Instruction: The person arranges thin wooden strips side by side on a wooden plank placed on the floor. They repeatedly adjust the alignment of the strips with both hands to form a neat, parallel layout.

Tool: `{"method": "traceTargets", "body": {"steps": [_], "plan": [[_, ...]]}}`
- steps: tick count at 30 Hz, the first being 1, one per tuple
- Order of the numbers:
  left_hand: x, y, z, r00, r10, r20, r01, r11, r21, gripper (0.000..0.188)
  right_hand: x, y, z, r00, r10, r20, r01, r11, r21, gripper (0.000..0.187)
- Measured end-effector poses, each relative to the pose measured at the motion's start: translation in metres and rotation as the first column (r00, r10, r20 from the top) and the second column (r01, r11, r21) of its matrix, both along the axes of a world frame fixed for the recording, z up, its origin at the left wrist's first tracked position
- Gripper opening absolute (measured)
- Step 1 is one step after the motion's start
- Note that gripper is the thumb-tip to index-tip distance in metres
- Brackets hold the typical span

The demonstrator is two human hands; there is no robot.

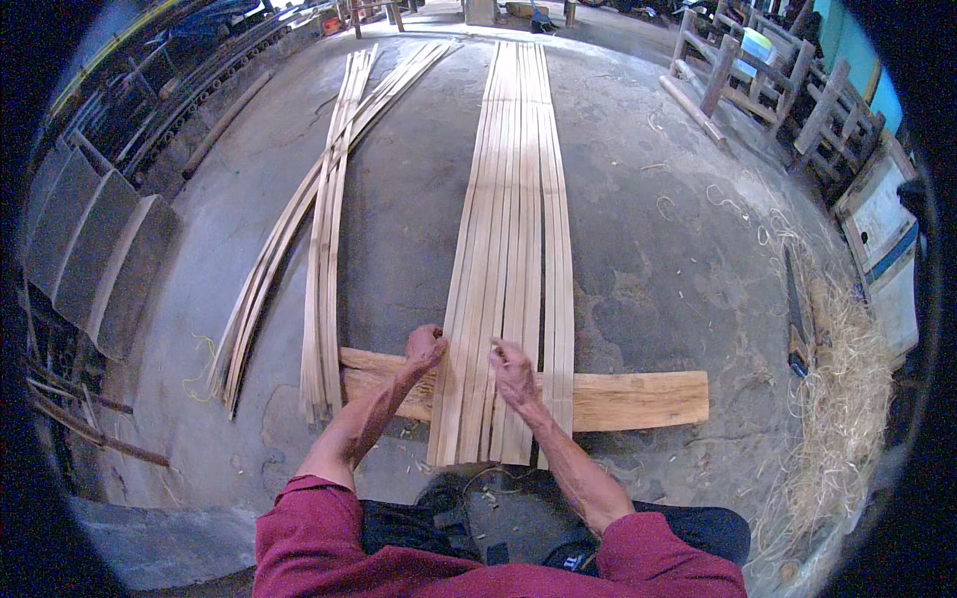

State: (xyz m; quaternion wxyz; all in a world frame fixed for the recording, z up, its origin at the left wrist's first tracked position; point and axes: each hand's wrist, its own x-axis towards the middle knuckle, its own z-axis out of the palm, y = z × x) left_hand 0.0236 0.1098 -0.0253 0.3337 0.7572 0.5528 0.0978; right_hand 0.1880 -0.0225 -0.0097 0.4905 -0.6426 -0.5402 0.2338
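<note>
Long pale bamboo strips point(509, 179) lie side by side in front of me, their near ends resting across a wooden plank point(641, 401). At the left edge of this row, my left hand point(427, 345) is closed, with the fingers curled together. My right hand point(513, 373) is over the middle of the strips, its thumb and fingers pinched. Whatever either hand holds, if anything, is too small or hidden to make out. A dark gap runs lengthwise between some strips on the right of the row.
Two more bundles of strips point(324, 259) cross each other on the concrete floor point(409, 199) to the left. At right are a heap of pale shavings point(842, 419) and a dark long-bladed tool point(796, 314). Wooden racks point(743, 80) stand far right; grey stepped blocks point(105, 239) are at left.
</note>
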Motion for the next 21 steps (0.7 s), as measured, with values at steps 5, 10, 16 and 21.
{"method": "traceTargets", "body": {"steps": [5, 10, 16, 21], "plan": [[0.01, -0.009, 0.034, 0.939, 0.291, 0.181, -0.242, 0.937, -0.251, 0.03, -0.049, 0.014, 0.025, 0.93, 0.02, -0.368, -0.124, 0.957, -0.263, 0.034], [0.031, -0.033, 0.054, 0.89, 0.139, 0.433, -0.095, 0.988, -0.121, 0.032, -0.021, 0.036, 0.08, 0.562, -0.21, -0.8, -0.051, 0.957, -0.287, 0.024], [0.017, -0.064, 0.019, 0.919, -0.349, -0.183, 0.384, 0.896, 0.222, 0.074, 0.074, 0.021, 0.139, 0.655, -0.233, -0.718, 0.371, 0.928, 0.037, 0.02], [0.013, -0.06, 0.007, 0.903, -0.411, -0.128, 0.431, 0.861, 0.272, 0.075, 0.127, 0.005, 0.092, 0.82, -0.328, -0.469, 0.3, 0.944, -0.135, 0.022]]}}
